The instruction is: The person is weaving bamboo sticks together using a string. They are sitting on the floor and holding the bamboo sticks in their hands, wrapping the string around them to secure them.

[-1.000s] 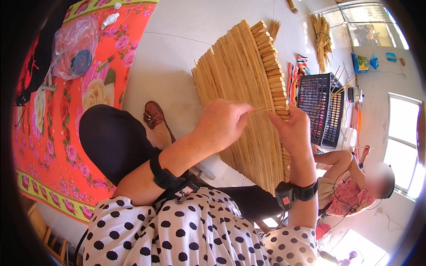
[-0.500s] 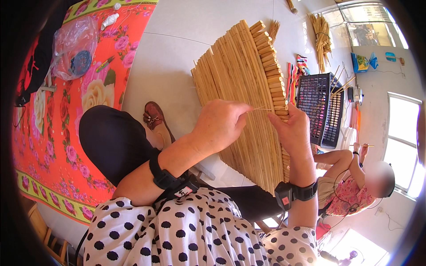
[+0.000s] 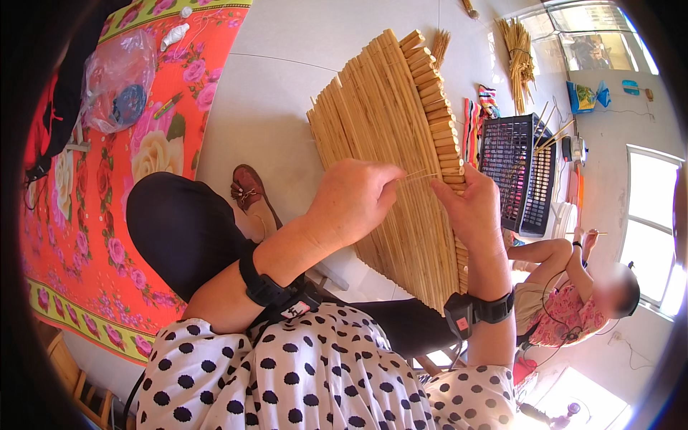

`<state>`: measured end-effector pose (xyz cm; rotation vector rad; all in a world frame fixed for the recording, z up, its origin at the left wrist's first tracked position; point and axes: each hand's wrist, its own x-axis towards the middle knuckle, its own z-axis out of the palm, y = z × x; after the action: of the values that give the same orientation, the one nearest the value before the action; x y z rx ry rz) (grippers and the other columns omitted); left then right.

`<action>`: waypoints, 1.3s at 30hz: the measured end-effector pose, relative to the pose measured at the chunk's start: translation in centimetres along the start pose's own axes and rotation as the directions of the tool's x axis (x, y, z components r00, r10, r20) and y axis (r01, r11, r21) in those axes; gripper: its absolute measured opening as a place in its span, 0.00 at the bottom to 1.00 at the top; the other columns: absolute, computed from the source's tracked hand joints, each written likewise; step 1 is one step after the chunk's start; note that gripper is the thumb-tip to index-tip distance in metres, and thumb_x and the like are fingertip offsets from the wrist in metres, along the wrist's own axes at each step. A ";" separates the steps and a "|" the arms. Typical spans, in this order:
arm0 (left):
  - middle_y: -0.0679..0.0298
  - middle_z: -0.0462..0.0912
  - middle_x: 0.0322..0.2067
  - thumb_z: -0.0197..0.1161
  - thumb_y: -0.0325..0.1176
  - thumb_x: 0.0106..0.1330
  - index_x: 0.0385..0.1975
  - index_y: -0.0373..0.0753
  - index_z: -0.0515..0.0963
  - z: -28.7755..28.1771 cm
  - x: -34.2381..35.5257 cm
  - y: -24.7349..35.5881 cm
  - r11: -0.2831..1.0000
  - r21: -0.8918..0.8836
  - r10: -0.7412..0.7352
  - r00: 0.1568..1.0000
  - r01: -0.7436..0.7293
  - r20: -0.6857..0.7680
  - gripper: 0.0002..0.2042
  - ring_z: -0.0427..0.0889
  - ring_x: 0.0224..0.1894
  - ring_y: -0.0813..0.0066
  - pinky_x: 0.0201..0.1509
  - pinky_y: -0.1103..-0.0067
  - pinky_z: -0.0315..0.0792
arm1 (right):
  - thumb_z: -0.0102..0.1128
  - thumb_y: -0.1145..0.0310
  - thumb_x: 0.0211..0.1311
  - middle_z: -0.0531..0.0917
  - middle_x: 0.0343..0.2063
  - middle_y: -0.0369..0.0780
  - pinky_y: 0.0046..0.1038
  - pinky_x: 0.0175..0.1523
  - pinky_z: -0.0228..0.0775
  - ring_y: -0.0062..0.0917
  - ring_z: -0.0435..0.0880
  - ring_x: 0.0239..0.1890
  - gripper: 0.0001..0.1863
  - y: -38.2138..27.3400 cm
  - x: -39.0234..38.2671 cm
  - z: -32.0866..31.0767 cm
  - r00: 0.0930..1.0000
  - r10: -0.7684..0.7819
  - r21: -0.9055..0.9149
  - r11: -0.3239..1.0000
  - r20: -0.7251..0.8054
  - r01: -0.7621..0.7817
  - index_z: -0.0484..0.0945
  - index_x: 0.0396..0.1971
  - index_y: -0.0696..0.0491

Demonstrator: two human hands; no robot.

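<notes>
Across my lap lies a panel of tan reed stalks (image 3: 380,143), set side by side, with a thick row of bundled stalk ends (image 3: 437,100) along its right edge. My left hand (image 3: 355,197) is closed in a pinch over the panel, holding a thin pale thread (image 3: 419,175). That thread runs taut toward the right edge, near the thumb of my right hand (image 3: 469,208). The right hand is closed around the bundled edge, thumb on top; its other fingers are partly hidden.
A red flowered cloth (image 3: 86,215) with a plastic bag (image 3: 118,79) spreads at left. Beyond the panel's right edge stand a dark plastic crate (image 3: 512,168) and a bundle of stalks (image 3: 517,54). A seated person (image 3: 573,308) holds a thin stick at far right.
My left hand has shifted very slightly to the left, and the thread now shows as two spread strands. My right hand keeps its hold on the panel's edge.
</notes>
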<state>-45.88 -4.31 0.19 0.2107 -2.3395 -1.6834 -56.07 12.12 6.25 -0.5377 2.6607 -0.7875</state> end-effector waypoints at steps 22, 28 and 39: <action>0.53 0.81 0.23 0.61 0.28 0.59 0.31 0.38 0.82 -0.1 0.1 0.0 0.996 0.064 0.065 0.996 -0.062 -0.055 0.04 0.81 0.28 0.52 0.33 0.62 0.74 | 0.67 0.65 0.53 0.87 0.28 0.43 0.31 0.38 0.76 0.33 0.87 0.31 0.15 -1.0 -0.2 0.0 1.000 0.010 -0.081 0.997 0.008 -0.009 0.83 0.42 0.51; 0.51 0.81 0.24 0.61 0.23 0.58 0.31 0.34 0.81 -0.3 0.1 -0.1 0.991 0.094 0.099 0.993 -0.094 -0.056 0.04 0.82 0.26 0.54 0.28 0.70 0.74 | 0.67 0.64 0.53 0.86 0.28 0.43 0.31 0.38 0.76 0.34 0.87 0.31 0.15 -1.4 -0.3 -0.2 1.000 0.010 -0.122 0.993 0.002 -0.010 0.83 0.41 0.52; 0.52 0.81 0.24 0.60 0.23 0.58 0.31 0.35 0.80 -0.2 0.0 -0.1 0.991 0.111 0.083 0.996 -0.079 -0.032 0.04 0.81 0.26 0.53 0.28 0.69 0.74 | 0.67 0.65 0.53 0.86 0.27 0.43 0.32 0.37 0.76 0.34 0.86 0.30 0.15 -1.5 -0.4 0.0 1.000 0.014 -0.093 0.996 0.002 -0.014 0.83 0.41 0.53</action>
<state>-45.81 -4.52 0.21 0.1623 -2.3821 -1.5034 -55.31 11.10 7.16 -0.5420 2.7064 -0.6618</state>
